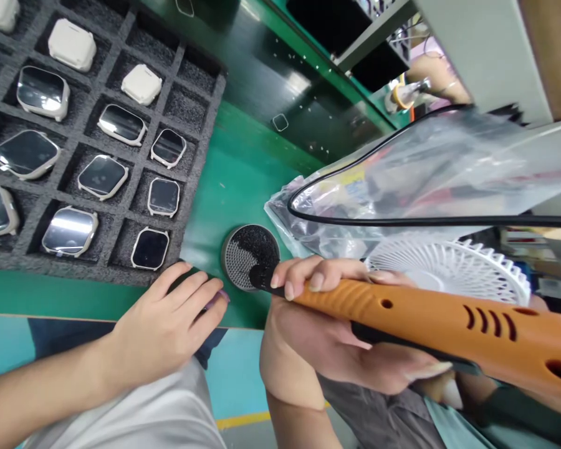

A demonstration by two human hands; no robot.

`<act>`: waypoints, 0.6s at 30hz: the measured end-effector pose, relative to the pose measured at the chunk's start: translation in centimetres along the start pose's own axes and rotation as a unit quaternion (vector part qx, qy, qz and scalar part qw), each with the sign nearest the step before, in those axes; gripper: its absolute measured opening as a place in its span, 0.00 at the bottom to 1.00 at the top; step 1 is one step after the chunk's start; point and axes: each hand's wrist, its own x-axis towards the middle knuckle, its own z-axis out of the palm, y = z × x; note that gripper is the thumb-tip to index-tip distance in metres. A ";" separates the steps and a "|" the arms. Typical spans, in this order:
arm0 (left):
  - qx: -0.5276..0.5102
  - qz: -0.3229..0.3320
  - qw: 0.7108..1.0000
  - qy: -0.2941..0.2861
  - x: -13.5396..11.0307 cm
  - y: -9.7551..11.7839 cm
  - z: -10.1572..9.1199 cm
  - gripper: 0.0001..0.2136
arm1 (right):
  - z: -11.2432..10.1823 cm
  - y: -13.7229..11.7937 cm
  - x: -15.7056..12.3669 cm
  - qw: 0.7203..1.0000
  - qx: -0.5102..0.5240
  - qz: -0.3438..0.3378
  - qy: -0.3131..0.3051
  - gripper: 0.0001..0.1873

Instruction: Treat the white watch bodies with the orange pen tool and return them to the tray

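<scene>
The orange tool lies just right of the round dish, its black nose reaching over the dish's near-right side and the black bits inside. Its hard plastic shell looks stiff, smooth and moderately heavy towards the rear; the ribbed stretch near the nose seems the surest hold. The right hand wraps it there, fingers curled over the top and thumb along the underside. Left of the dish, the left hand arches, fingers half bent and close together, over a dark, purple-edged piece; I cannot tell whether it grips it. Farther left and beyond the dish, a foam tray holds square watches. Right of the dish are a clear plastic bag, a black cable across it and a white fan guard.
</scene>
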 end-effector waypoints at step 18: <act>-0.009 -0.005 0.999 0.045 0.5 0.0 0.1 0.13 | 1.5 -3.9 -1.1 0.997 -0.070 0.036 0.028 0.19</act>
